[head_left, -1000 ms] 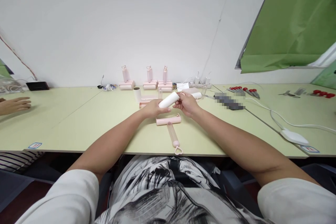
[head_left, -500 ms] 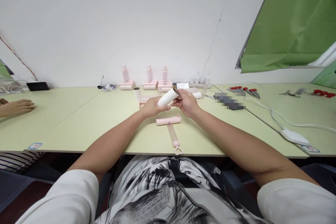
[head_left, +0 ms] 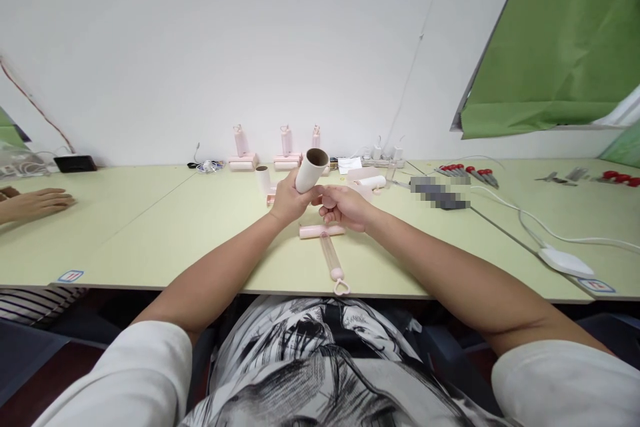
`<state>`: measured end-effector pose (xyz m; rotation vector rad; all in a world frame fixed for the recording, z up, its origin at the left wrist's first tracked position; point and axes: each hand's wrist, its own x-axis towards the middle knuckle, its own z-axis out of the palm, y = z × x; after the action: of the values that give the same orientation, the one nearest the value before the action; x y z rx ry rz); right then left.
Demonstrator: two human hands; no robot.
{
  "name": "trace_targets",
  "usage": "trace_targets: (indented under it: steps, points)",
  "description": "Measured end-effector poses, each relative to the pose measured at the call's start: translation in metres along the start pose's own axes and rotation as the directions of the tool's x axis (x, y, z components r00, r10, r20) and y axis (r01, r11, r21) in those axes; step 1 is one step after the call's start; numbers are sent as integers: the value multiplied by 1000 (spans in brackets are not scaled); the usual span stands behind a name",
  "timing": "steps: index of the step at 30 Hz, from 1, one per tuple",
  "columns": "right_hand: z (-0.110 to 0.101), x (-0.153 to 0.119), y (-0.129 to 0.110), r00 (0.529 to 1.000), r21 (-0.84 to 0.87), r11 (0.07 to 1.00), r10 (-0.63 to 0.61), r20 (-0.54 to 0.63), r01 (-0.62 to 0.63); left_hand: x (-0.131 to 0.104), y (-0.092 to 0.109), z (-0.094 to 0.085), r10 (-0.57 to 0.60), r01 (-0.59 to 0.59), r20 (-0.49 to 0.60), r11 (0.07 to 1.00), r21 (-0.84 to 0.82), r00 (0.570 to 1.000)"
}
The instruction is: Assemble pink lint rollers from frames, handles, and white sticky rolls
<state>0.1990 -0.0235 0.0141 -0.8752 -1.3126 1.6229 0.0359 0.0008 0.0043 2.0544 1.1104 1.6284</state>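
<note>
My left hand (head_left: 289,201) is wrapped round a white sticky-paper roll (head_left: 307,177), which tilts up so that its hollow brown cardboard end shows. Just to the right, my right hand (head_left: 349,205) has its fingers curled together close by the left thumb. Something small, round and pale pink may be in those fingers, but I cannot make it out. Below the hands a pink lint roller (head_left: 321,231) lies on the table, its clear handle (head_left: 331,255) pointing at me and ending in a heart-shaped loop (head_left: 341,287).
Several pink lint rollers (head_left: 242,163) stand along the wall. Another white roll (head_left: 263,179) is upright behind my left hand; one more (head_left: 373,182) lies at right. Red-ended tools (head_left: 480,175), a white cable (head_left: 560,237) and a blurred dark object (head_left: 440,195) lie farther right. Another person's hand (head_left: 43,203) rests at left.
The white roll has swung from slanting rightward to nearly upright, with its open end now facing me. My right hand has left the roll's upper end and moved down beside my left thumb.
</note>
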Motion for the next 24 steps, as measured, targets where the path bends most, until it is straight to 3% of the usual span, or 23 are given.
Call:
trace_targets:
  steps: [5,11,24]
  points:
    - [1,2,4,996,79,995,57,76,-63,-4,0,9,-31,32,14,998,-55,999]
    - [4,1,4,1000,91,996,18,16,-19,-5,6,10,-73,105,130,958,-265,989]
    - [5,-2,-1,998,-50,998,-43,-39,41,-6,-1,11,-51,108,203,954,-280,978]
